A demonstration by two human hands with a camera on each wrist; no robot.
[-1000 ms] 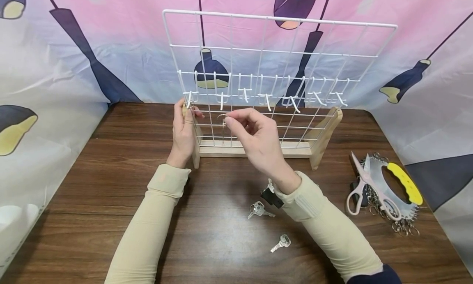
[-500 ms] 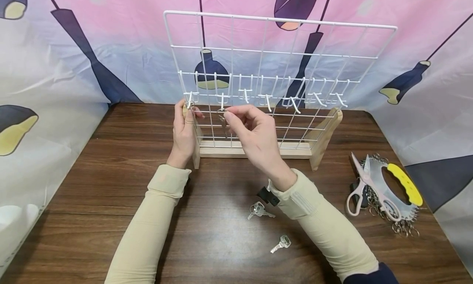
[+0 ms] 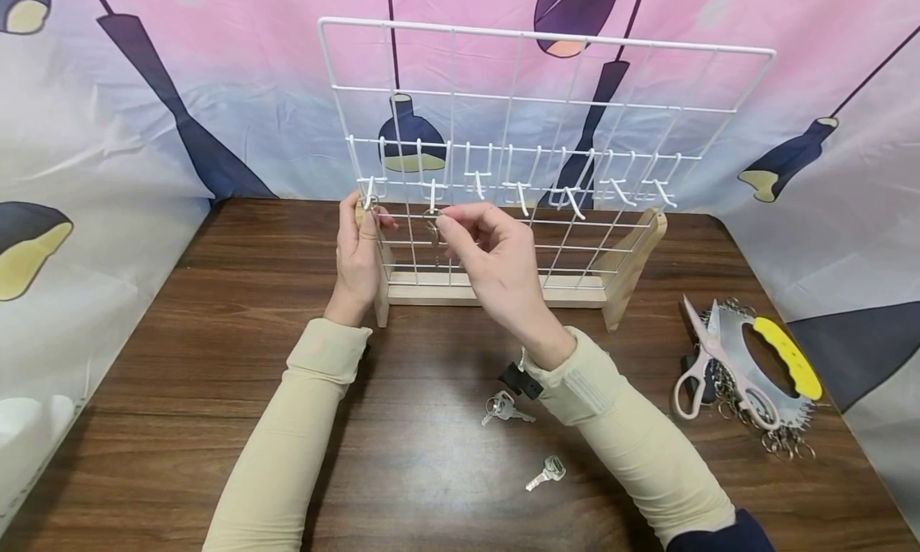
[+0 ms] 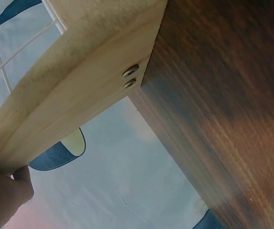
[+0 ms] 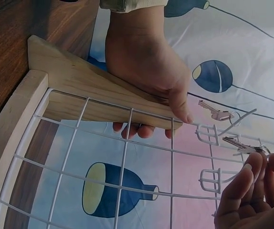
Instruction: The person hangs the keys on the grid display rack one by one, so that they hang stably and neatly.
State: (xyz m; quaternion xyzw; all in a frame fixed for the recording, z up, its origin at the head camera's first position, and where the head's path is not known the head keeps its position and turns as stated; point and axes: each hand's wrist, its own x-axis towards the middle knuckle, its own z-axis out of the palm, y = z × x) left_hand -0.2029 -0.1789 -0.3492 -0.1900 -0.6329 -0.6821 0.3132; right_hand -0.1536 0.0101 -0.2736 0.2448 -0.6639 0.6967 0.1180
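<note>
My left hand [image 3: 355, 256] grips the left wooden upright of a white wire grid rack [image 3: 546, 34]. In the right wrist view its thumb lies on the near side of that upright [image 5: 103, 93], its fingertips on the other. My right hand [image 3: 499, 264] pinches a key ring with a silver key [image 5: 241, 144] hanging from it. The ring is at the tip of the second white hook [image 3: 433, 192] from the left; I cannot tell if it is round the hook. Another key [image 5: 215, 110] hangs by its ring on the leftmost hook [image 3: 370, 192].
Several more white hooks line the grid to the right. On the brown table [image 3: 216, 360] lie a bunch of keys [image 3: 505, 408] and a single key [image 3: 548, 473]. At the right are pink scissors [image 3: 707, 352] and a yellow-handled metal holder [image 3: 787, 356] with many rings.
My right hand has lifted the key ring slightly, up to the tip of the second hook, and then stayed nearly still. The left hand keeps its grip on the upright.
</note>
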